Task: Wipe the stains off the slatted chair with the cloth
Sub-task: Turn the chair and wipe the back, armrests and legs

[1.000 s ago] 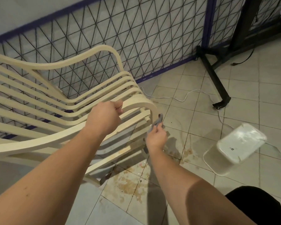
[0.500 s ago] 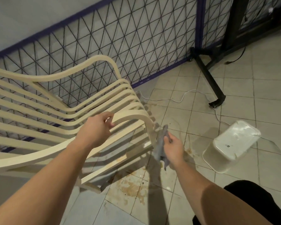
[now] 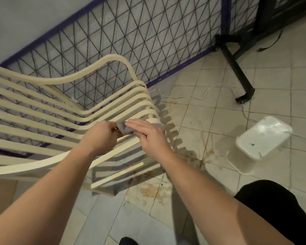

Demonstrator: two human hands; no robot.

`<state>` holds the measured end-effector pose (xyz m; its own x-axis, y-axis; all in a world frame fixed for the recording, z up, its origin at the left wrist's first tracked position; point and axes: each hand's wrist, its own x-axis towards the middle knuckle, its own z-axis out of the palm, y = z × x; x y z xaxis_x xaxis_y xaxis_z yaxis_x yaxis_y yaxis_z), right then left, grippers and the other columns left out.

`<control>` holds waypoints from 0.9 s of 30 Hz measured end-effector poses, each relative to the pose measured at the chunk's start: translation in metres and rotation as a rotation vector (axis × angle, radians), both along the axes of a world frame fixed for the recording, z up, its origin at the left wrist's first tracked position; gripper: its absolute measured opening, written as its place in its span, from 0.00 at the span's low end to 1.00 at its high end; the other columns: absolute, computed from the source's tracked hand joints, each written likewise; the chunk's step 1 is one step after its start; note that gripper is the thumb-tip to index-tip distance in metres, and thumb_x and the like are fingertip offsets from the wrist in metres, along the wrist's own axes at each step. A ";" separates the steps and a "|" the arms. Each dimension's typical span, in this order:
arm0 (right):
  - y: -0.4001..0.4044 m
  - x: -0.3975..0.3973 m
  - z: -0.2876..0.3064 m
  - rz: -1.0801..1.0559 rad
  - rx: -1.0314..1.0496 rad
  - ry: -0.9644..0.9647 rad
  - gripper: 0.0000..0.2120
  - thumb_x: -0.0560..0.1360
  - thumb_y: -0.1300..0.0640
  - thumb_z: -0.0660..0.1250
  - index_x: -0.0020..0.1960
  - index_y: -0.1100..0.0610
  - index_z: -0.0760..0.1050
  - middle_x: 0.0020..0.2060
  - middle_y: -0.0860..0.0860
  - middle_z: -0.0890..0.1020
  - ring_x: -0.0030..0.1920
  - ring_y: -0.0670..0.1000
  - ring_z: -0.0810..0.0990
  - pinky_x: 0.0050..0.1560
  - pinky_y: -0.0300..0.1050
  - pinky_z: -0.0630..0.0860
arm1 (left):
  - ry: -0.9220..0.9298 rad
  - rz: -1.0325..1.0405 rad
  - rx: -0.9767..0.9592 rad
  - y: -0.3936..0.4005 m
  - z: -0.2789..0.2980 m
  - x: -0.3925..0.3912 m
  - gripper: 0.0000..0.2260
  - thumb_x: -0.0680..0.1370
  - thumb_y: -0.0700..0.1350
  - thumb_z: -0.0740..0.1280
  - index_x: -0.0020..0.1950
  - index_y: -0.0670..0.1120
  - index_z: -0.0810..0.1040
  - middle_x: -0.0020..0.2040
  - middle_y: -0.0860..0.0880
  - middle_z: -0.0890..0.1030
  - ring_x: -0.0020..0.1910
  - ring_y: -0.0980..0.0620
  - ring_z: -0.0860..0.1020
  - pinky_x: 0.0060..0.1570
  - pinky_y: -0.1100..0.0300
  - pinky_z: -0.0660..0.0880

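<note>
Underfoot stained floor tiles, mesh fence behind slatted chair, left hand gripping slat, right hand flat on cloth

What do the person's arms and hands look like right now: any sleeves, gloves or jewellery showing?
Both forearms are bare as far as the frame shows; no sleeves reach into view. The left hand and right hand wear no gloves, and no watch, ring or wristband shows. A dark garment appears at lower right.
</note>
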<state>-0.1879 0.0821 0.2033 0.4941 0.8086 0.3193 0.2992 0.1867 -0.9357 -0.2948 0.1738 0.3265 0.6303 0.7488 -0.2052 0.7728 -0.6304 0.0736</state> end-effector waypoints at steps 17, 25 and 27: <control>-0.053 0.043 -0.070 -0.293 -0.332 0.637 0.18 0.83 0.55 0.59 0.72 0.48 0.71 0.68 0.44 0.75 0.65 0.42 0.75 0.68 0.42 0.70 | 0.012 0.061 0.015 -0.004 -0.003 0.002 0.08 0.83 0.48 0.65 0.52 0.46 0.83 0.43 0.43 0.81 0.35 0.45 0.75 0.35 0.52 0.72; -0.023 -0.004 -0.080 -0.103 -0.283 0.619 0.19 0.82 0.58 0.63 0.72 0.47 0.71 0.59 0.41 0.81 0.50 0.37 0.78 0.50 0.27 0.74 | -0.025 0.071 0.068 -0.009 -0.011 0.004 0.06 0.82 0.46 0.66 0.48 0.57 0.77 0.37 0.52 0.78 0.36 0.52 0.72 0.36 0.54 0.67; -0.034 -0.005 -0.108 -0.129 -0.423 0.600 0.18 0.82 0.55 0.63 0.71 0.51 0.72 0.56 0.49 0.84 0.43 0.41 0.79 0.42 0.29 0.72 | -0.019 0.068 0.059 -0.008 -0.010 0.004 0.06 0.82 0.46 0.66 0.47 0.55 0.77 0.36 0.54 0.76 0.36 0.55 0.72 0.34 0.55 0.67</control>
